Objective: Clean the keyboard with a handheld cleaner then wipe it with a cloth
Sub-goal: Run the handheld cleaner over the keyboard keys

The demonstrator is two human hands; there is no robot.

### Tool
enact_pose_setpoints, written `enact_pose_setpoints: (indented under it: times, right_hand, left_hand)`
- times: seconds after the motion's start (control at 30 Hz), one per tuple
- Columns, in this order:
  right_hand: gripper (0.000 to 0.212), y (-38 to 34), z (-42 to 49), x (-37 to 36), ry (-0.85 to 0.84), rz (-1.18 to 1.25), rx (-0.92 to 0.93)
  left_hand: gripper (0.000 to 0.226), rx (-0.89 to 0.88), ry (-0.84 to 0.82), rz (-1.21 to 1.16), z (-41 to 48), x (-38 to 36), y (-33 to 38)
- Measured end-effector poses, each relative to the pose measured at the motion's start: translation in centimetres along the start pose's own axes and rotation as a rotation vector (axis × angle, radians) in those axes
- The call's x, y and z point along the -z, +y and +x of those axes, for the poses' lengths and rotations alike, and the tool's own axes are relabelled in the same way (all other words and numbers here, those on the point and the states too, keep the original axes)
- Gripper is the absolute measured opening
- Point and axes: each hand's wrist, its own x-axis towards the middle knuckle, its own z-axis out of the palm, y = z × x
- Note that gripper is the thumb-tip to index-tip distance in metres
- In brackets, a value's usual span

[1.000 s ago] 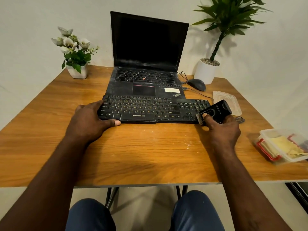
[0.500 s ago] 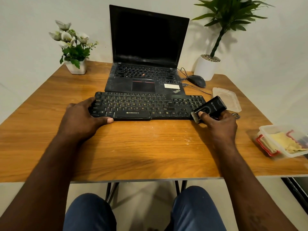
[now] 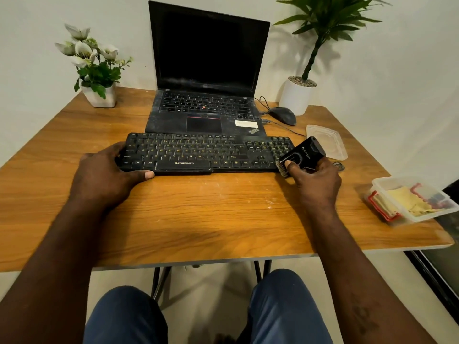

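Note:
A black external keyboard (image 3: 198, 153) lies across the wooden table (image 3: 198, 219) in front of a laptop. My left hand (image 3: 106, 175) grips the keyboard's left end, thumb along its front edge. My right hand (image 3: 315, 182) holds a small black handheld cleaner (image 3: 304, 155), thumb on its top. The cleaner's brush end touches the keyboard's front right corner. A yellow cloth (image 3: 409, 199) lies in an open clear plastic box (image 3: 397, 214) at the right edge of the table.
An open black laptop (image 3: 206, 70) stands behind the keyboard. A wired mouse (image 3: 283, 115) and a clear plastic lid (image 3: 327, 142) lie at the right rear. A white flower pot (image 3: 99, 95) sits rear left, a potted plant (image 3: 298, 95) rear right.
My right hand has kept the cleaner at the keyboard's right front corner with only a small shift. My left hand has stayed on the left end. The camera view has tilted slightly.

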Motion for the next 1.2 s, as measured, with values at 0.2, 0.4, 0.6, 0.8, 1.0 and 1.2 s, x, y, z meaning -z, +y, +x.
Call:
enact_pose_setpoints:
  times: [0.2, 0.4, 0.6, 0.8, 1.0, 1.2]
  right_hand:
    - [0.047, 0.0, -0.1, 0.0, 0.070, -0.072, 0.022]
    - [0.047, -0.3, -0.2, 0.5, 0.146, -0.084, 0.019]
    - [0.046, -0.7, -0.5, 0.1, 0.031, -0.040, 0.112]
    - [0.051, -2.4, 2.2, -1.8, -0.170, -0.209, 0.147]
    - [0.054, -4.4, 4.0, -4.1, -0.223, -0.371, 0.245]
    - [0.055, -3.7, 5.3, -2.1, -0.304, -0.332, 0.180]
  left_hand:
    - [0.092, 0.022, 0.028, -0.005, -0.1, -0.4, -0.1]
    - [0.088, 0.009, 0.053, -0.017, -0.4, -0.5, 0.0]
    - [0.084, -0.006, 0.059, 0.020, -0.8, -0.4, -0.1]
    - [0.080, -0.014, 0.062, 0.027, -0.9, -0.4, 0.3]
    - [0.085, 0.006, 0.071, 0.023, -0.5, -0.4, -0.2]
    - [0.085, -0.010, 0.069, 0.045, -0.5, -0.5, -0.1]
